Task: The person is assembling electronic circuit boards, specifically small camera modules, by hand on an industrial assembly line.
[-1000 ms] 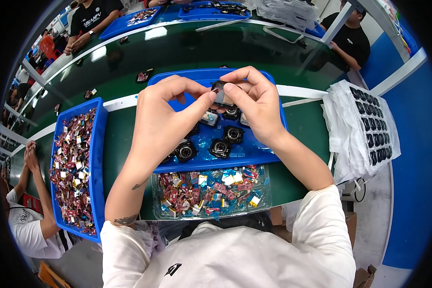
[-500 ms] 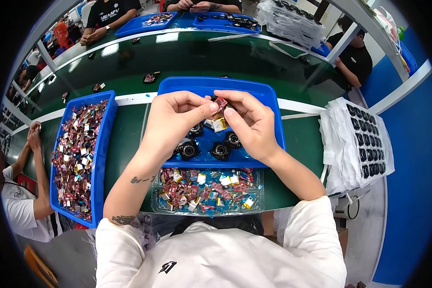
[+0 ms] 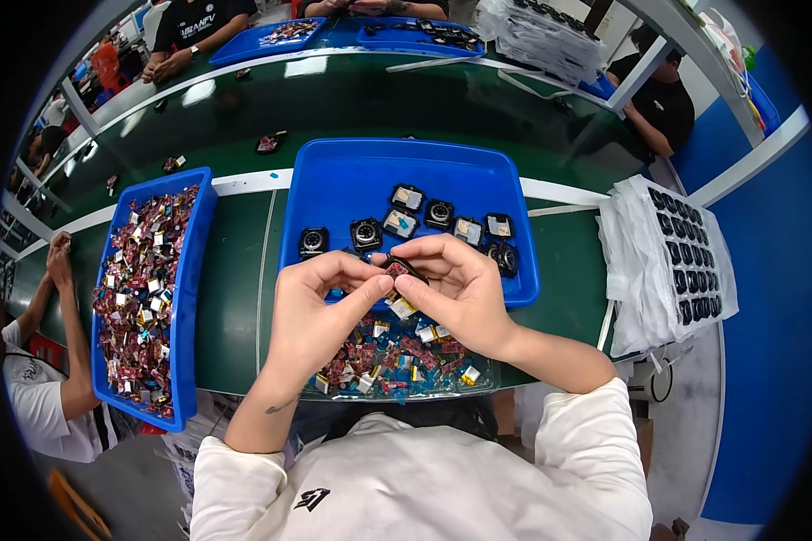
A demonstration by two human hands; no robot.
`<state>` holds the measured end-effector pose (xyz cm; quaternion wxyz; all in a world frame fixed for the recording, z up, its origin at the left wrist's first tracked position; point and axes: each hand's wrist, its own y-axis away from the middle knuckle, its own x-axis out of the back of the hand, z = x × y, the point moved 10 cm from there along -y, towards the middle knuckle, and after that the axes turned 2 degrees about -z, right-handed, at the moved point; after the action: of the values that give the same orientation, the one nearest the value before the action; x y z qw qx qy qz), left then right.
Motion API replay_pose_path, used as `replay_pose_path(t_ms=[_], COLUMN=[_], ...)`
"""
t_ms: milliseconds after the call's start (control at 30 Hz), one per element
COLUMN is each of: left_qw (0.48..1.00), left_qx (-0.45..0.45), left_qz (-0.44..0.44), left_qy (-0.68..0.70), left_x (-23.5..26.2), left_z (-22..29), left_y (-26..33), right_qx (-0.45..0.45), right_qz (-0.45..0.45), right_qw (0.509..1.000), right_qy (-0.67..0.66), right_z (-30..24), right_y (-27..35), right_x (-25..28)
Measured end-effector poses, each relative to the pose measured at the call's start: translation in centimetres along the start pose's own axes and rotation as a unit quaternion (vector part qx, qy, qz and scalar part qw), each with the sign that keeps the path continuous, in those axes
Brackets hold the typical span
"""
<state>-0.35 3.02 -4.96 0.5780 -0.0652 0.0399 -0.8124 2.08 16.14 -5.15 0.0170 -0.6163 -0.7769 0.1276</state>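
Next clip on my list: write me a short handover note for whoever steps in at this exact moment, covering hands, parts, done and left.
Left hand and right hand meet above the near edge of the blue tray, pinching one small dark part between the fingertips.
Done, by the look of it: about nine small black units lie in the blue tray.
Left: the clear tray below the hands holds many loose red and gold pieces, and the blue bin on the left is full of the same.
Stacked white sheets of black parts lie to the right.
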Motion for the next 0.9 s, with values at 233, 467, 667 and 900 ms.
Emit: replay_pose_path(t_ms=[233, 467, 667, 900], left_qw=[0.998, 0.997, 0.999, 0.999], left_qx=[-0.012, -0.03, -0.033, -0.003], left_qz=[0.021, 0.05, 0.026, 0.041], left_qy=[-0.061, -0.042, 0.011, 0.036], left_x=[-0.3, -0.2, -0.3, 1.1], left_z=[0.0, -0.8, -1.5, -2.2], left_y=[1.4, 2.5, 2.5, 2.9], right_qx=[-0.031, -0.057, -0.061, -0.074], right_qz=[0.001, -0.013, -0.045, -0.01], right_qw=[0.999, 0.998, 0.997, 0.997], right_qy=[-0.02, -0.007, -0.032, 0.008], right_z=[1.6, 1.5, 1.4, 1.0], right_y=[1.3, 1.9, 1.4, -0.4], right_x=[-0.2, -0.7, -1.0, 1.3])
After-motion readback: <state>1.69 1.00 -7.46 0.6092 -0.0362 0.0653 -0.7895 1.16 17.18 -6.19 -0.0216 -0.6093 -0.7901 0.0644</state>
